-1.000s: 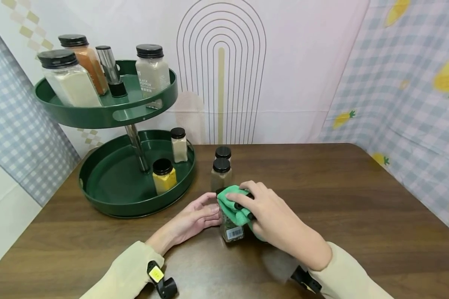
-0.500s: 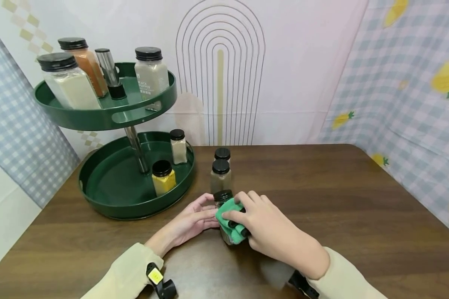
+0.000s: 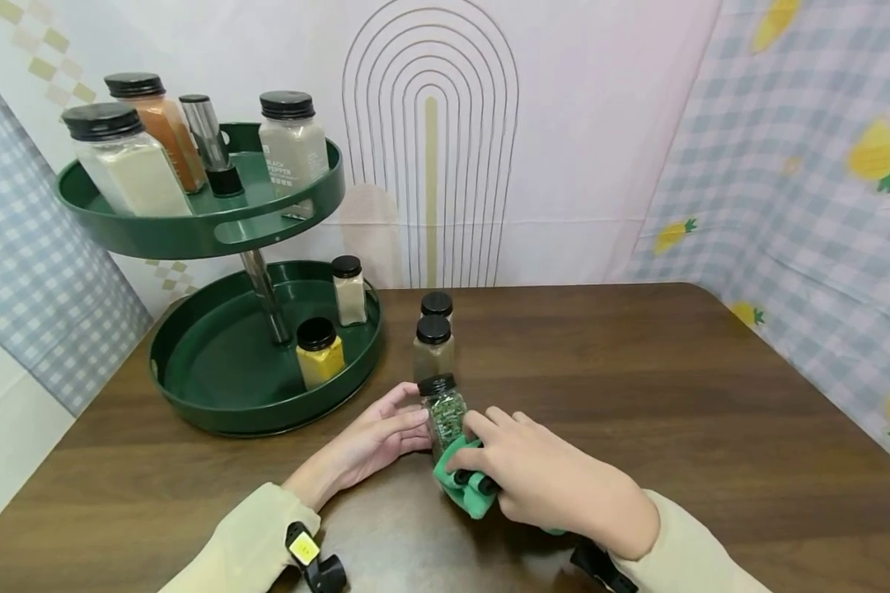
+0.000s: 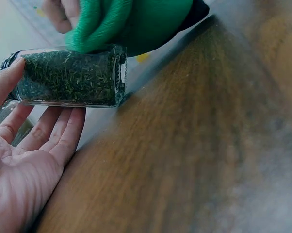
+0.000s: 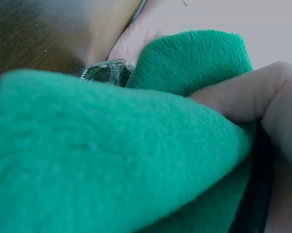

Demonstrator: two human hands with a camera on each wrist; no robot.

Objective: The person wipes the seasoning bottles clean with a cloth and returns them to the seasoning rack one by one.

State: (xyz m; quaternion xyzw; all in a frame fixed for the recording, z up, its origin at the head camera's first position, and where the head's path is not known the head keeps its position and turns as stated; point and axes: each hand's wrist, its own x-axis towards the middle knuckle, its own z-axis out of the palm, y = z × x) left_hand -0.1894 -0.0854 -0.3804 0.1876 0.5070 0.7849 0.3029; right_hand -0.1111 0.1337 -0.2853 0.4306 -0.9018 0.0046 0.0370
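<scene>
A small glass spice jar (image 3: 446, 418) with a black lid and dried green herbs inside is near the front middle of the table. My left hand (image 3: 381, 441) holds it from the left, thumb on one side and fingers along the other, as the left wrist view shows. With my right hand (image 3: 537, 473) I grip a bunched green cloth (image 3: 463, 490) with black trim. The cloth lies against the lower part of the jar on the right. In the right wrist view the plush cloth (image 5: 102, 155) covers most of the scene, and only the jar's glass base (image 5: 105, 74) shows past it.
Two more black-lidded jars (image 3: 433, 358) stand in line behind. At left is a two-tier green rack (image 3: 222, 416); its lower tray bears a yellow jar (image 3: 319, 361) and a pale jar (image 3: 351, 298). Several larger containers stand on its upper tray (image 3: 215, 235).
My right hand and the cloth have slid down the jar toward its base, uncovering the lid and the herbs. My left hand stays in about the same place.
</scene>
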